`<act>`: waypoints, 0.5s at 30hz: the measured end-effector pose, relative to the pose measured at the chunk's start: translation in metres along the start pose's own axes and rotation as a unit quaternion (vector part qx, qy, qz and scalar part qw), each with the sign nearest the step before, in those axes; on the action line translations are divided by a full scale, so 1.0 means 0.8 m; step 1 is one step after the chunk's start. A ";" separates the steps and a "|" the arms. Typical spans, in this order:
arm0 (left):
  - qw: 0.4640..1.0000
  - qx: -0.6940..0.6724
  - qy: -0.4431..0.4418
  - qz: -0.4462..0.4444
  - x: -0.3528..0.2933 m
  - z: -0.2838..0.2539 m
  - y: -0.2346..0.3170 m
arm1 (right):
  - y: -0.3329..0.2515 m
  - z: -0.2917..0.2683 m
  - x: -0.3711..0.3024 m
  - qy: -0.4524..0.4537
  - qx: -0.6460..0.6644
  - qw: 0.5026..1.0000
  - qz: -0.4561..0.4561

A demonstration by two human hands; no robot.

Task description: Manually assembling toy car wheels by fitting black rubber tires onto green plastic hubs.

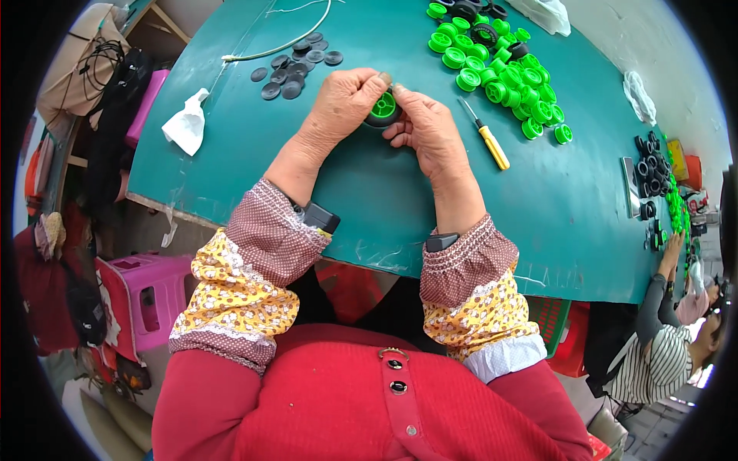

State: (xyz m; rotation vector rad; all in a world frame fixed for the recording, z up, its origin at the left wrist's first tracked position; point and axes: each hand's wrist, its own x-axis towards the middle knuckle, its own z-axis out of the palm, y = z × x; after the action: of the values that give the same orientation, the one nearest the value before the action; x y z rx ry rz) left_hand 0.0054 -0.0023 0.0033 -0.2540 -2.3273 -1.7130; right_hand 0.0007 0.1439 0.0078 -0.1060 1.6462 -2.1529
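Note:
Between my two hands is a small toy wheel (383, 108) with a green spoked hub and a black tyre around it. My left hand (343, 98) grips its upper left side, thumb and fingers pressed at the rim. From the other side my right hand (427, 123) pinches the top right edge, with its lower fingers curled beside the tyre. Just right of my right hand lies a screwdriver (489, 140) with a yellow handle. Flat black discs (295, 71) are scattered beyond my left hand. A large pile of green wheel hubs (515, 77) lies at the far right, a few black tyres among them.
The green table (307, 223) carries a crumpled white tissue (185, 124) at left and a pale cord (280, 48) at the back. Farther right, a co-worker's hand (671, 253) is near black tyres (653, 169) and green hubs. A pink stool (154, 292) stands at lower left.

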 end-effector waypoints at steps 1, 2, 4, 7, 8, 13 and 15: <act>1.000 -0.004 0.018 0.025 -0.002 0.004 -0.002 | 0.001 0.000 0.001 0.002 -0.011 1.000 -0.004; 1.000 -0.002 0.020 0.023 -0.003 0.003 -0.003 | 0.002 0.002 0.001 -0.001 -0.010 1.000 -0.003; 0.995 0.087 0.023 0.033 -0.003 0.004 -0.002 | 0.004 0.004 0.002 0.011 -0.072 0.997 -0.032; 0.989 0.136 0.060 0.016 0.001 0.013 0.008 | 0.008 -0.003 0.009 0.009 -0.058 0.997 -0.040; 0.989 0.137 0.058 0.017 0.001 0.013 0.004 | 0.008 -0.002 0.009 0.010 -0.056 0.998 -0.041; 0.983 0.100 0.157 0.003 -0.005 -0.009 -0.018 | 0.009 0.026 0.009 -0.026 -0.064 0.997 -0.033; 0.845 0.448 0.164 0.243 0.003 -0.013 -0.033 | 0.012 0.021 0.013 -0.045 -0.069 0.995 -0.048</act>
State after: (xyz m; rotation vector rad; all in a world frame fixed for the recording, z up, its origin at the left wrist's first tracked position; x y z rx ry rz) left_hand -0.0034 -0.0204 -0.0174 -0.2942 -2.2496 -0.3109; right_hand -0.0003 0.1227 0.0019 -0.3246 1.7699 -2.0683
